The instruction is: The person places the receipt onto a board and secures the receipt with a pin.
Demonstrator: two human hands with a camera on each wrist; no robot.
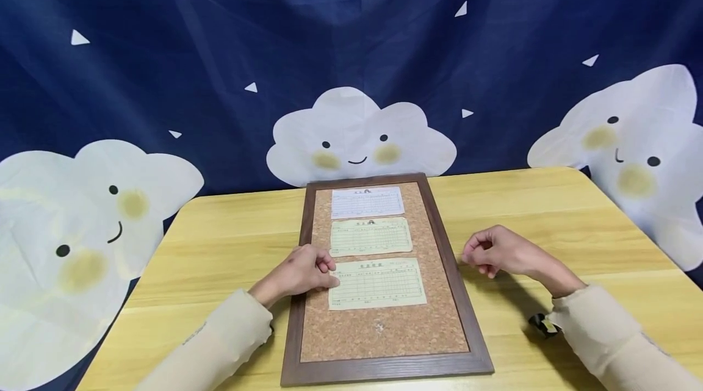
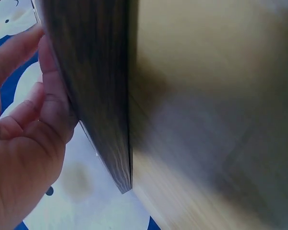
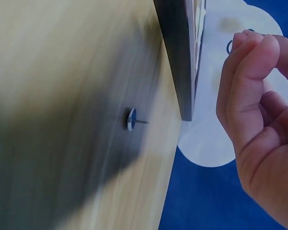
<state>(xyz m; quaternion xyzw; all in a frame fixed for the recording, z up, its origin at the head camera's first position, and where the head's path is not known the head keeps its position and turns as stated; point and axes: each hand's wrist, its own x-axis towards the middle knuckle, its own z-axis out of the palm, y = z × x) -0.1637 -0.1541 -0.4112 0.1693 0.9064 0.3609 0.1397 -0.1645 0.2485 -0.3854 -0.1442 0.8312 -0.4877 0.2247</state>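
Note:
A cork board (image 1: 384, 339) in a dark wooden frame (image 1: 461, 293) holds three printed paper slips, one white (image 1: 367, 203) and two pale yellow. Dark tacks show at the top of the white slip and the middle slip (image 1: 370, 238). The lower slip (image 1: 379, 284) lies flat, its left edge at the thumb and index finger of my left hand (image 1: 304, 269). Right of the board, my right hand (image 1: 502, 251) hovers with loosely curled fingers; I see nothing between them. A thumbtack (image 3: 132, 120) lies on the table, point sideways, in the right wrist view.
Light wooden table (image 1: 236, 238) surrounds the board, whose far edge stands close to the table's back edge. Behind hangs a dark blue cloth (image 1: 219, 43) printed with clouds and small white triangles. A pale patch (image 1: 379, 325) marks the cork below the slips.

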